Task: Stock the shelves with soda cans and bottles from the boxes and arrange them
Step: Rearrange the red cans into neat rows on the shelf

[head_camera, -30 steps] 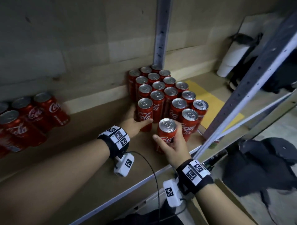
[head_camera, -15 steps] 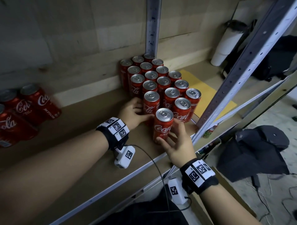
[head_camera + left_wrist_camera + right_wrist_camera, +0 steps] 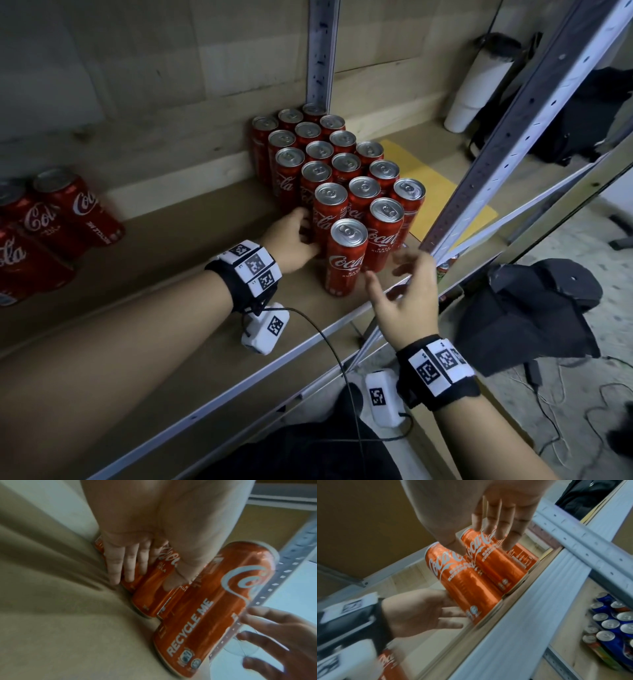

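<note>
Soda cans point(image 3: 337, 161), red with silver tops, stand upright in a tight block on the shelf point(image 3: 191, 329), packed in diagonal rows from the back wall toward the front edge. Front can point(image 3: 346, 257), the nearest one, stands upright just beside the block near the shelf's front lip; the left wrist view shows "RECYCLE ME" printed down its side. Left hand point(image 3: 291, 240) lies against the left flank of the block, straight fingers point(image 3: 120, 563) pressed flat on the lower can walls and the thumb against a neighbouring can, nothing enclosed. Right hand point(image 3: 407, 294) hovers just right of the front can, released, fingers point(image 3: 501, 524) spread and extended toward the cans; whether the tips touch a can cannot be told. More red cans point(image 3: 51, 219) sit well apart at the left end of the same shelf. A yellow sheet point(image 3: 435, 192) lies on the shelf boards to the right of the block, beside a perforated metal upright point(image 3: 507, 137). On a lower shelf, seen in the right wrist view, blue cans point(image 3: 611, 623) are grouped together
</note>
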